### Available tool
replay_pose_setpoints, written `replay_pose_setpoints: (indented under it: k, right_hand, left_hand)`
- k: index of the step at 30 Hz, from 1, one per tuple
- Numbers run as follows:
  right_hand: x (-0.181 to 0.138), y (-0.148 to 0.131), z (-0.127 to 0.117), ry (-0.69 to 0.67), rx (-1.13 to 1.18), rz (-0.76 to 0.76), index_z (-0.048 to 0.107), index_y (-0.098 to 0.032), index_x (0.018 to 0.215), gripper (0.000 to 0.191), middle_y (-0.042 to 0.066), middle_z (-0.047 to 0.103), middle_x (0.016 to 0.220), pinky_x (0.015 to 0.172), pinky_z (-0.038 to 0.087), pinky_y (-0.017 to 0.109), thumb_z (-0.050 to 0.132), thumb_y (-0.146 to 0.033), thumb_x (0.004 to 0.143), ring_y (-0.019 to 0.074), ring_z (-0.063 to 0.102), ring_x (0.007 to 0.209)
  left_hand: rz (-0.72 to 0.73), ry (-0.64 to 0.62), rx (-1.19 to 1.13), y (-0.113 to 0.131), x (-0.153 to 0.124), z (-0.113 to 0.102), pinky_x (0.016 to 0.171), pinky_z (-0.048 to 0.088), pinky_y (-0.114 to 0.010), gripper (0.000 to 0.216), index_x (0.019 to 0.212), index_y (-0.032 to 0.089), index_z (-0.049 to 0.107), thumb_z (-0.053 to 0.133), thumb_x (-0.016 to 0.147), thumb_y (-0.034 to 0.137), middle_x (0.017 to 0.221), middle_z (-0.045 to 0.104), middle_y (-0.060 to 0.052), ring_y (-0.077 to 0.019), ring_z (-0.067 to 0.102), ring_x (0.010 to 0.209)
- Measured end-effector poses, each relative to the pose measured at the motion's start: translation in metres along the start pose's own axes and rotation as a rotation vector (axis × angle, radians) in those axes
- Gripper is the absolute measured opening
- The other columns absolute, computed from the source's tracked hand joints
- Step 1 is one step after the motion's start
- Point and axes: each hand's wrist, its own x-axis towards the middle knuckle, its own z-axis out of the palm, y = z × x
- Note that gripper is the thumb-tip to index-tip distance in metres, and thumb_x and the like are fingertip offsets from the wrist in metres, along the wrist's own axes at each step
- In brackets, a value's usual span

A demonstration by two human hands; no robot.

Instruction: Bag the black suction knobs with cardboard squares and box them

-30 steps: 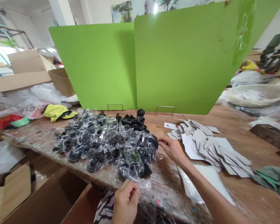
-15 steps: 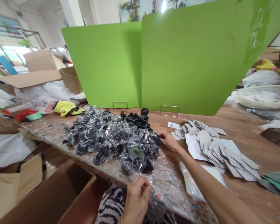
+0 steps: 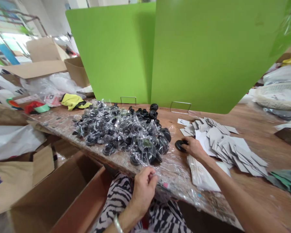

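Note:
My right hand (image 3: 193,147) is closed on a black rubber ring (image 3: 180,145) lying on the wooden table (image 3: 254,136), just right of the pile of bagged black rubber parts (image 3: 121,132). My left hand (image 3: 144,188) is at the table's near edge, fingers pinched on a clear plastic bag (image 3: 160,186). Loose black rings (image 3: 147,114) lie behind the pile. Grey-white cards (image 3: 223,142) are spread to the right of my right hand.
Green divider panels (image 3: 184,51) stand behind the pile. Open cardboard boxes (image 3: 70,191) sit below the table on the left. A yellow cloth (image 3: 71,101) and plastic bags lie far left. A woven basket (image 3: 276,97) stands at the right; a green cloth (image 3: 286,184) lies near right.
My right hand drew back from the pile's edge with a black ring, now resting right of the pile. My left hand shifted slightly right along the table edge. The camera tilted down.

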Motion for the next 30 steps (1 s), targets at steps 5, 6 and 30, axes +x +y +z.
replay_pose_setpoints:
  k: [5, 6, 30]
  right_hand:
    - [-0.084, -0.033, -0.035, -0.150, 0.411, -0.136, 0.058, -0.023, 0.099, 0.028, 0.004, 0.062, 0.092, 0.073, 0.045, 0.031, 0.053, -0.036, 0.075, 0.0202, 0.057, 0.081]
    - [-0.099, -0.043, -0.038, -0.237, 0.516, -0.185, 0.059, -0.024, 0.098, 0.028, 0.004, 0.062, 0.094, 0.075, 0.045, 0.031, 0.054, -0.039, 0.075, 0.0208, 0.057, 0.085]
    - [-0.173, -0.068, 0.061, 0.373, -0.237, -0.235, 0.046, -0.017, 0.090, 0.026, 0.006, 0.056, 0.070, 0.048, 0.041, 0.026, 0.033, -0.039, 0.089, 0.0196, 0.058, 0.062]
  left_hand:
    - [0.049, -0.003, -0.038, 0.003, 0.000, 0.007, 0.054, 0.036, -0.019, 0.010, 0.061, 0.017, 0.056, 0.053, 0.070, 0.013, 0.059, 0.051, 0.003, -0.0101, 0.046, 0.054]
    - [0.063, -0.010, -0.047, 0.004, 0.000, 0.007, 0.054, 0.036, -0.020, 0.012, 0.060, 0.017, 0.056, 0.052, 0.070, 0.012, 0.059, 0.051, 0.002, -0.0106, 0.047, 0.056]
    - [-0.166, -0.117, -0.155, 0.004, -0.018, 0.029, 0.054, 0.037, -0.021, 0.013, 0.065, 0.017, 0.055, 0.044, 0.073, 0.016, 0.056, 0.054, 0.002, -0.0120, 0.049, 0.054]
